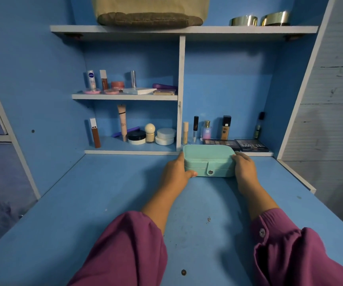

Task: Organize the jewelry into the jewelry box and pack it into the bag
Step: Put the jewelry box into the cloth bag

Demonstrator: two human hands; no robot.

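Desk point(104, 203): blue top under both hands, shelving rising just beyond the fingertips.
Bag point(150, 11): beige canvas, up on the top shelf, well above and beyond both hands, only its lower part in view.
Sleeves: purple, reaching forward from the near edge of the frame.
Jewelry box point(208, 161): mint green, lid down, snap tab fastened at the front, resting on the desk between the two hands at the foot of the shelving.
Left hand point(176, 172): curled round the box's left end, thumb along the lower front edge.
Right hand point(244, 168): wrapped on the box's right end, fingers over the far corner.
Palettes point(251, 145): dark, flat, just behind the right fingertips, with small bottles standing beyond.
Jewelry: none visible outside the box; contents hidden under the shut lid.
Stage, as judged: box gripped at both ends, bag not yet reached.
Risk: long reach up to the bag; tilted lift could shift whatever lies inside, and a rearward nudge could topple the bottles behind the fingers.
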